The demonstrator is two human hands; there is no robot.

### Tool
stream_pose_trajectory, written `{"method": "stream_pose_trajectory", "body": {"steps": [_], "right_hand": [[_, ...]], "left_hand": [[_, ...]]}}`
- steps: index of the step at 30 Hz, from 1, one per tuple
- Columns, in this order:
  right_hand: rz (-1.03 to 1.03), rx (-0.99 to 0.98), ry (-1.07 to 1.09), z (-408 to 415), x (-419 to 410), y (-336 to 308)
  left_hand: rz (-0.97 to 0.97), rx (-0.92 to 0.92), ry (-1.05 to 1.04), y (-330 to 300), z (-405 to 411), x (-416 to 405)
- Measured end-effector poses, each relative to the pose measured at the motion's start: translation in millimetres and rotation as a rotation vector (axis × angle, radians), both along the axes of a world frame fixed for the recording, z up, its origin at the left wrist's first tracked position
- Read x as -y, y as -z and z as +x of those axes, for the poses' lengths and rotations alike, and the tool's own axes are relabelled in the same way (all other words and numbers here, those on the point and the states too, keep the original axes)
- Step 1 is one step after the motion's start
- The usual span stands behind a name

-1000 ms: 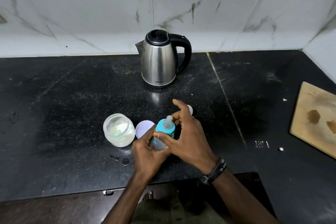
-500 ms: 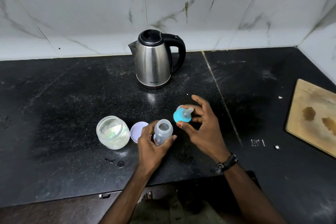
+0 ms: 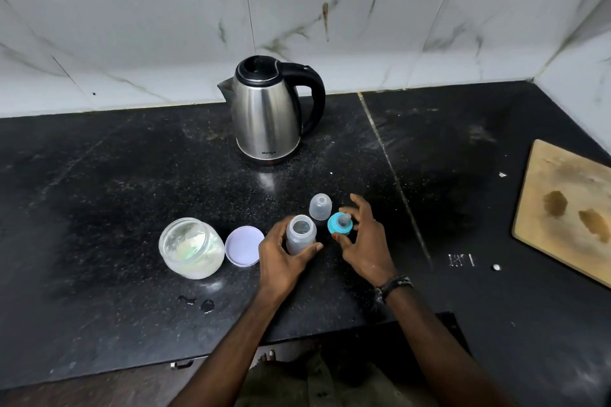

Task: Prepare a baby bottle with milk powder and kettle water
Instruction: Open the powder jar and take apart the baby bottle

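My left hand [image 3: 281, 256] grips the clear, open baby bottle [image 3: 300, 235], which stands upright on the black counter [image 3: 115, 175]. My right hand [image 3: 363, 241] holds the blue teat ring [image 3: 340, 223] between thumb and fingers, just right of the bottle and low over the counter. The bottle's clear cap [image 3: 320, 206] stands behind them. An open glass jar of milk powder [image 3: 191, 248] sits to the left, with its pale lid [image 3: 244, 245] lying beside it. The steel kettle [image 3: 267, 116] stands at the back, handle to the right.
A wooden cutting board [image 3: 568, 208] lies at the counter's right edge. Small dark spills [image 3: 198, 302] mark the counter in front of the jar, and white crumbs [image 3: 496, 267] lie to the right. A tiled wall [image 3: 363, 26] closes off the back.
My right hand unscrewed the blue teat ring from the bottle and carried it off to the right and down toward the counter. The clear cap behind has come into view. My left hand stays on the bottle.
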State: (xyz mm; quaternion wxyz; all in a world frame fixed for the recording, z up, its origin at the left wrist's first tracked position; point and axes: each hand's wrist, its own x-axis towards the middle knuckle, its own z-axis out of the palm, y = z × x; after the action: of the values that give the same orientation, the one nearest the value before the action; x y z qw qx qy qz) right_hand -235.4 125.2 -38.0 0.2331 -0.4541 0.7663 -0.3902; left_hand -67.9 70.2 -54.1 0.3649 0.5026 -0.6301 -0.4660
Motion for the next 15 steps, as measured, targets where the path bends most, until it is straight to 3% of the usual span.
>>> {"method": "stream_pose_trajectory", "body": {"steps": [15], "right_hand": [[0.079,-0.076,-0.042,-10,2,21]], "left_hand": [[0.031,0.035,-0.013,7,-5,1]]}}
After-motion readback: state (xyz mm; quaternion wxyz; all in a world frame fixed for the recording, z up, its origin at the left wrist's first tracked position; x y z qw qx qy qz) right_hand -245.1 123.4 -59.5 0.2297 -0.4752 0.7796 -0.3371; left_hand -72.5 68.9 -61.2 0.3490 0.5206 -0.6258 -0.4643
